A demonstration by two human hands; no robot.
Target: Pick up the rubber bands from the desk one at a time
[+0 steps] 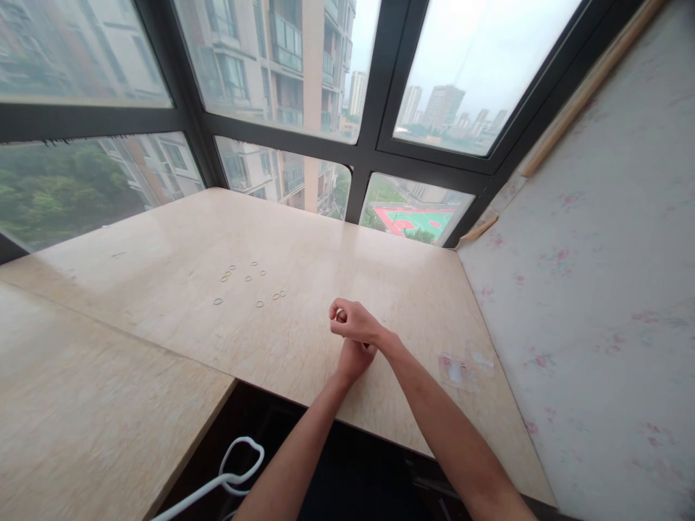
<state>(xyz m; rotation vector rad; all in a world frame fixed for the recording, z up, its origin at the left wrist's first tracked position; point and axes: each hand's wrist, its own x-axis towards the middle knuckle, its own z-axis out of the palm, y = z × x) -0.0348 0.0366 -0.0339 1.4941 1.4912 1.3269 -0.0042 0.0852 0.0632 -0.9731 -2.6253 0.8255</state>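
My right hand (352, 318) is over the stone-patterned counter, its fingers curled round into a loop; whether anything small is in them I cannot make out. Just below and partly behind it is my left hand (355, 359), close against the right wrist. Its fingers are mostly hidden, so their state does not show. Several thin, pale rings (248, 278) lie scattered flat on the counter, left of both hands and farther away.
A clear plastic packet (456, 370) rests on the counter (304, 246) to the right, near the flowered wall (575, 311). Dark-framed windows stand along the back. Below the counter's front edge, a white looped tube or handle (242, 477) shows at the lower left.
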